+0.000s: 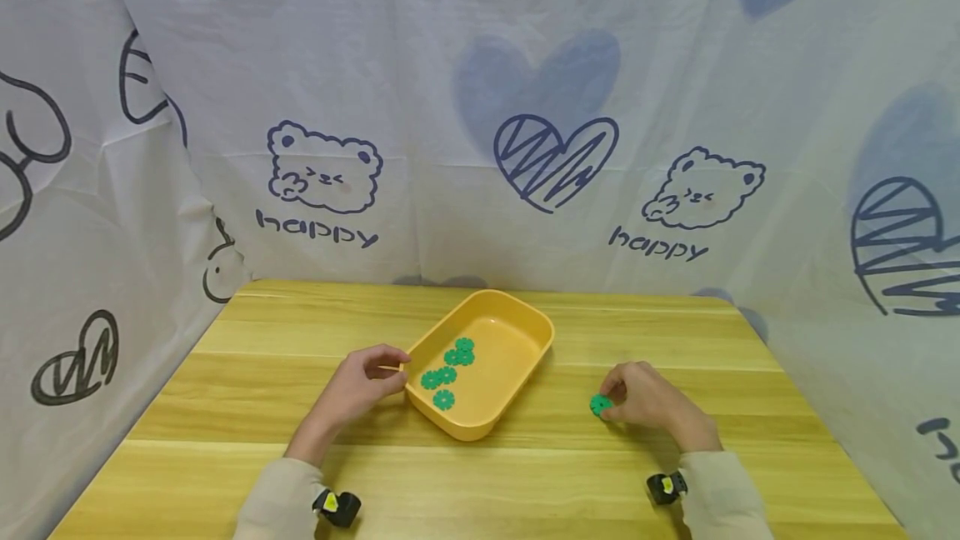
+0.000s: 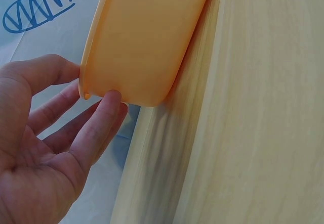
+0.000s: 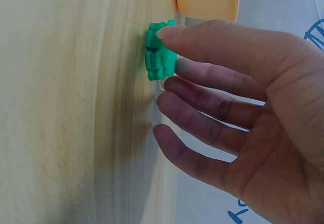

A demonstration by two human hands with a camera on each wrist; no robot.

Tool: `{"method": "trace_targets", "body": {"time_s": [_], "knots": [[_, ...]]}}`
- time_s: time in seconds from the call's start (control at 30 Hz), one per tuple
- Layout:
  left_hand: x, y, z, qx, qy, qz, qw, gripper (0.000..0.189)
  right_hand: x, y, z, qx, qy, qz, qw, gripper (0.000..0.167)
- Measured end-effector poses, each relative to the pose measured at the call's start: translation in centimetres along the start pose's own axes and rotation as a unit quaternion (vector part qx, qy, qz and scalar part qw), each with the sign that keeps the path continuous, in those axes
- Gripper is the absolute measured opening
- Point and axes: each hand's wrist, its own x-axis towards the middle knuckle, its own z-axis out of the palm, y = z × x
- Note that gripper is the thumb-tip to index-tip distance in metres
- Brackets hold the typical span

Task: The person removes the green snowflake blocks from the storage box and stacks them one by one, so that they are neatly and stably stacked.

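A yellow rectangular plastic basin [image 1: 517, 386] sits at an angle on the wooden table. My left hand [image 1: 362, 380] holds its near-left edge, fingertips at the rim and outer wall, which the left wrist view shows closely. Inside, along the left side, lie several green notched snowflake discs [image 1: 444, 399], some overlapping. Right of the basin, my right hand [image 1: 647, 397] pinches a small stack of green snowflake discs [image 3: 158, 57] between thumb and fingers, low over the tabletop. In the right wrist view its other fingers are loosely bent, with the basin behind.
The yellow wooden table [image 1: 300, 323] reaches back to a white curtain [image 1: 435, 190] printed with bears and hearts, which also hangs at both sides. A small black device [image 1: 337, 507] is strapped at the left wrist, another [image 1: 666, 487] at the right.
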Motion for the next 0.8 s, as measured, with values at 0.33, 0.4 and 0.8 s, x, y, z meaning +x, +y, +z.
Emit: {"method": "trace_targets", "body": {"time_s": [0.33,0.4,0.8], "knots": [[-0.03,0.02,0.05,0.002,0.002,-0.001,1.0,0.029,0.09,0.38,0.07,0.002,-0.004,-0.006,1.0,0.021],[-0.04,0.01,0.04,0.001,0.002,-0.002,1.0,0.03,0.07,0.4,0.09,0.003,-0.005,-0.006,1.0,0.021],[0.2,-0.28,0.01,0.009,0.006,-0.011,0.9999,0.027,-0.07,0.27,-0.02,0.006,-0.004,-0.002,1.0,0.021]]}}
